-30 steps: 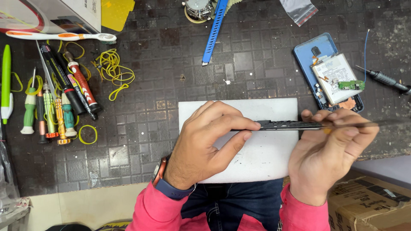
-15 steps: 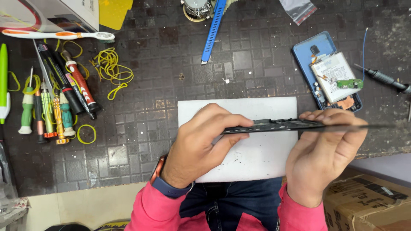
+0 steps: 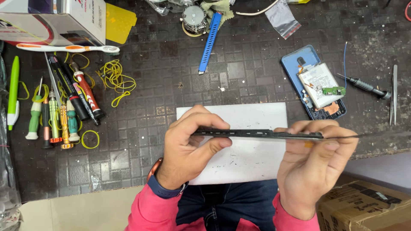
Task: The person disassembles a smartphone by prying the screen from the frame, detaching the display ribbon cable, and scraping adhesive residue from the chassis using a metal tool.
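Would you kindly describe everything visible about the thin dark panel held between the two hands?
The thin dark panel is seen edge-on: a long, flat, black strip with small notches along its rim, looking like plastic or metal. It lies roughly level, above the white sheet, without touching it. The left hand pinches its left end and the right hand grips its right end. Its faces are hidden.

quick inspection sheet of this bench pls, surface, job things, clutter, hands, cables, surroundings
surface: dark tiled mat, dusty; white sheet at the near edge
job's things: thin dark phone frame held edge-on above the sheet; opened blue phone to the right
clutter: screwdrivers, yellow rubber bands, toothbrush, tweezers
hands: left hand and right hand each pinch one end of the frame
cables: thin blue wire
surroundings: cardboard box below the bench edge
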